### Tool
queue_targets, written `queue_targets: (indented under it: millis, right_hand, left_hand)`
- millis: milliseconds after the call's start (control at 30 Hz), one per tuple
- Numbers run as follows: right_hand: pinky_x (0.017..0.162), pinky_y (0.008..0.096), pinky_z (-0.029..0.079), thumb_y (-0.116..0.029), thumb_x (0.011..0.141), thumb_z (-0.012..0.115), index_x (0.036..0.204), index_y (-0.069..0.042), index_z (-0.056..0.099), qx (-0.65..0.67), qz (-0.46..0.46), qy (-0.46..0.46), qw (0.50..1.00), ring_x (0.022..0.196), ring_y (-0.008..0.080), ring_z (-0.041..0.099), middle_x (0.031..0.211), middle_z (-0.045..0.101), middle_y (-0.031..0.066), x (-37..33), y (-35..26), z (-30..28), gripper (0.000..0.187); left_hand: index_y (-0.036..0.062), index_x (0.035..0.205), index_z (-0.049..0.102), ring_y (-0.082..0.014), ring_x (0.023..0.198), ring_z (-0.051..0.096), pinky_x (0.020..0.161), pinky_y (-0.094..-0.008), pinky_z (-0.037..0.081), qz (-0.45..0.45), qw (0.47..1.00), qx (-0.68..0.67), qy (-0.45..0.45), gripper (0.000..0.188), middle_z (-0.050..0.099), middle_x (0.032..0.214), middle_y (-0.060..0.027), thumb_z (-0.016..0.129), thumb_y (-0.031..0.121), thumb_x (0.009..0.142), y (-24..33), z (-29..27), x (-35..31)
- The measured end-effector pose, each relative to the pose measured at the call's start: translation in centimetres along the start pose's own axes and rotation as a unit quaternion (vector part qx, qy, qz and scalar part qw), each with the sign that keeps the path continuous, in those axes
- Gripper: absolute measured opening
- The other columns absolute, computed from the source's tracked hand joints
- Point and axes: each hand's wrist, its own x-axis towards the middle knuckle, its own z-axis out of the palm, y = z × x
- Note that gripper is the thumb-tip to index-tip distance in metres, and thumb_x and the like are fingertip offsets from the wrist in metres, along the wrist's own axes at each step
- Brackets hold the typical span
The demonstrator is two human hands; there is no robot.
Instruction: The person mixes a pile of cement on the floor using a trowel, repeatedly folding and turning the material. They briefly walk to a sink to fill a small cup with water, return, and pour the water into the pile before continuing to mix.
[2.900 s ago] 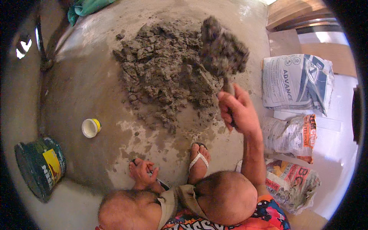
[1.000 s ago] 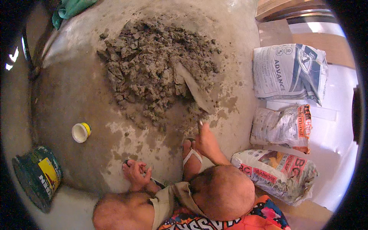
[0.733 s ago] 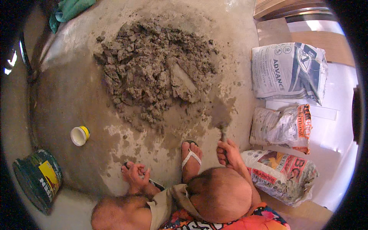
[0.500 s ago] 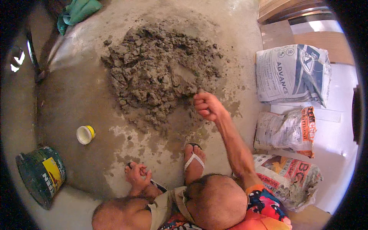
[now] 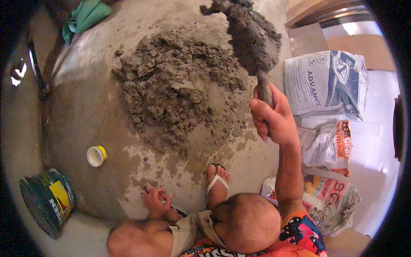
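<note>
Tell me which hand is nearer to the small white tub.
Left. The left hand is to the right of the tub and lower in view; the right hand is much farther right, gripping a loaded trowel.

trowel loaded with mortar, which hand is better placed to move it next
Right, probably: the right hand grips the raised trowel, while the left hand sits apart from it, near the left knee.
</note>
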Motion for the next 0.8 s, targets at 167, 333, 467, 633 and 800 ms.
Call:
queue_targets:
  millis: [167,333,467,633,800]
  right_hand:
    - [0.061,0.0586,0.052,-0.009,0.101,0.047,0.111,-0.001,0.045,-0.474,-0.105,0.155,0.860,0.076,0.0490,0.067,0.092,0.066,0.0321,1.4,16.7,4.1,0.013]
    - [0.066,0.0598,0.052,-0.007,0.098,0.055,0.118,-0.002,0.038,-0.476,0.088,0.039,0.874,0.079,0.0510,0.068,0.086,0.064,0.0323,-5.1,22.1,9.4,0.027]
    - [0.062,0.0532,0.054,-0.010,0.101,0.058,0.114,-0.005,0.043,-0.441,0.063,0.013,0.895,0.072,0.0459,0.067,0.085,0.065,0.0259,-9.9,18.6,5.6,0.020]
    - [0.039,0.0312,0.038,-0.023,0.101,0.065,0.111,-0.010,0.050,0.057,0.313,0.091,0.944,0.048,0.0135,0.048,0.069,0.051,0.0009,-15.1,12.8,3.6,0.022]
    - [0.051,0.0263,0.035,-0.029,0.100,0.069,0.099,-0.012,0.060,0.082,0.461,-0.034,0.883,0.056,0.0075,0.045,0.068,0.052,-0.0037,-18.4,12.2,1.8,0.019]
  left_hand:
    - [0.0135,0.100,0.066,-0.0184,0.067,0.057,0.088,-0.0446,0.039,0.002,1.000,0.013,-0.024,0.033,0.061,0.066,0.0037,0.083,0.025,0.075,1.9,0.1,1.2]
    - [0.0132,0.100,0.064,-0.0213,0.072,0.060,0.096,-0.0485,0.037,0.022,1.000,0.005,-0.001,0.032,0.061,0.068,0.0019,0.081,0.023,0.075,1.4,-0.3,1.5]
    - [0.0138,0.100,0.064,-0.0235,0.073,0.060,0.097,-0.0498,0.037,-0.005,0.999,-0.015,-0.031,0.032,0.062,0.070,0.0009,0.080,0.024,0.074,1.6,-1.2,1.2]
    - [0.0155,0.100,0.065,-0.0234,0.071,0.058,0.093,-0.0479,0.038,-0.059,0.997,-0.050,-0.018,0.033,0.062,0.072,0.0012,0.081,0.026,0.073,2.0,-0.7,0.6]
    - [0.0159,0.101,0.065,-0.0228,0.071,0.057,0.090,-0.0472,0.037,-0.028,0.999,-0.017,-0.041,0.035,0.062,0.073,0.0026,0.082,0.026,0.073,1.7,-0.8,1.2]
